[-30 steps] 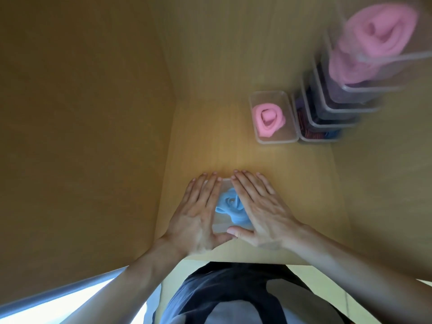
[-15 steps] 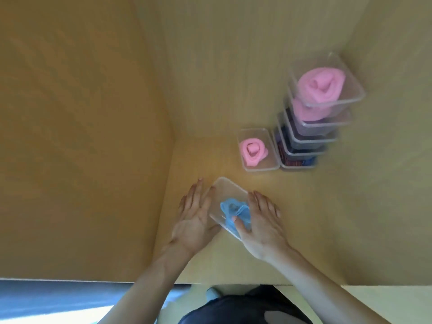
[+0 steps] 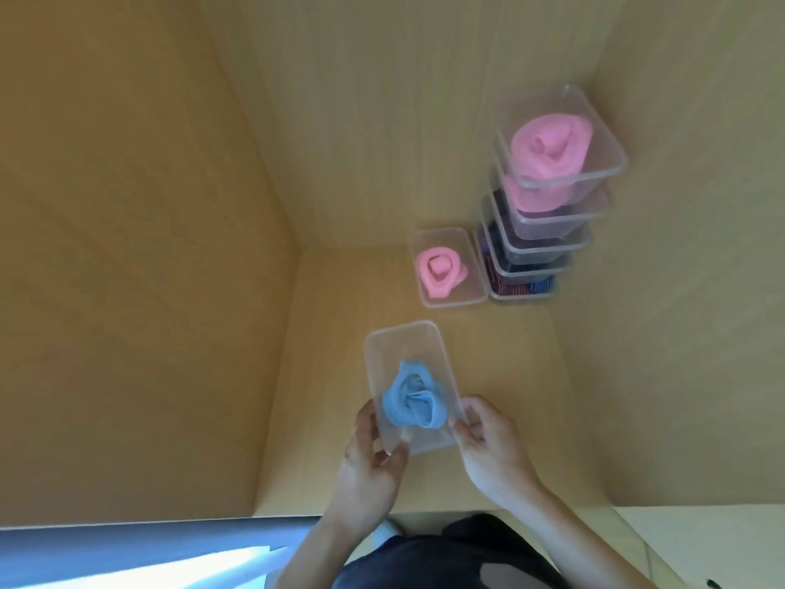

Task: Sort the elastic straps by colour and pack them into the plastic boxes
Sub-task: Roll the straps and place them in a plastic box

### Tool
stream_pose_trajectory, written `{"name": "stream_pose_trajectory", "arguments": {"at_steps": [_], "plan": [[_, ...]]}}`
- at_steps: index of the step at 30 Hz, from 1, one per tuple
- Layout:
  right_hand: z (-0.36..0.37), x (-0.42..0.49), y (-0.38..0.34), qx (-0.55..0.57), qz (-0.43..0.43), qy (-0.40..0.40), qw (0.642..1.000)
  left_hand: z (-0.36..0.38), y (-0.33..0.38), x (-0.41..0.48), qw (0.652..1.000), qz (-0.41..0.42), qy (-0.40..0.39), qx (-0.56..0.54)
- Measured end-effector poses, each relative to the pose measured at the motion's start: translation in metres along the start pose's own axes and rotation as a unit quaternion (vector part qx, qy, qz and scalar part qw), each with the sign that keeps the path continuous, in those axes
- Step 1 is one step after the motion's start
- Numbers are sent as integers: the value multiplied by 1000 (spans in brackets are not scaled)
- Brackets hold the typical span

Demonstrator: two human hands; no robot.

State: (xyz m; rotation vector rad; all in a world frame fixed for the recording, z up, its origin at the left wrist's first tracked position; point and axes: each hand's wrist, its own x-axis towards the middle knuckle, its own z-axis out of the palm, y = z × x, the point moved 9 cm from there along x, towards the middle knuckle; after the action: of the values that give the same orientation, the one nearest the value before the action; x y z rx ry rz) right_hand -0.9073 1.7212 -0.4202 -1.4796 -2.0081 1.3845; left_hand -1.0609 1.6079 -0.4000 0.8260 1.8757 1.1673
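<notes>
My left grip point(image 3: 374, 457) and right grip point(image 3: 488, 448) pinch the near corners of a clear plastic box point(image 3: 401, 344), its rolled blue elastic strap point(image 3: 414, 399) nestled between them, seemingly to steady it toward the stacked boxes point(image 3: 548, 244) ahead, rightward.

Box stack point(image 3: 552, 214) blocks right corner (left floor point(image 3: 331, 291) open).

Near box point(image 3: 403, 350): clear plastic, smooth, slightly frosted, faint sheen along the rim. Blue strap point(image 3: 414, 401) inside it: soft matt cloth, loose folds. Pink strap point(image 3: 439, 272) and top pink strap point(image 3: 548, 148): same matt cloth. Box stack point(image 3: 548, 231): clear plastic, glossy edges. Shelf point(image 3: 382, 121): wood-grain panel, matt, smooth, fine grain lines on the back wall.
</notes>
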Motion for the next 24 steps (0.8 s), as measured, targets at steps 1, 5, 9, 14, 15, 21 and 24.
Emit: {"name": "stream_pose_trajectory", "arguments": {"at_steps": [1, 5, 9, 14, 15, 21, 24], "plan": [[-4, -2, -2, 23, -5, 7, 1000, -2, 6, 0, 1000, 3, 1, -2], [-26, 3, -25, 128, -17, 26, 991, -10, 43, 16, 999, 43, -6, -15], [-60, 39, -51, 185, -25, 70, 980, -4, 86, 62, 997, 76, -23, -26], [-80, 92, -48, 282, 44, 107, 952, 17, 107, 122, 997, 50, -17, -54], [-81, 100, -44, 304, 60, 112, 944, 21, 106, 131, 997, 40, -20, -57], [-81, 114, -39, 403, 93, 126, 902, 31, 94, 165, 999, 7, -35, -36], [-77, 115, -48, 423, 74, 100, 898, 35, 95, 177, 996, -6, -53, -68]]}}
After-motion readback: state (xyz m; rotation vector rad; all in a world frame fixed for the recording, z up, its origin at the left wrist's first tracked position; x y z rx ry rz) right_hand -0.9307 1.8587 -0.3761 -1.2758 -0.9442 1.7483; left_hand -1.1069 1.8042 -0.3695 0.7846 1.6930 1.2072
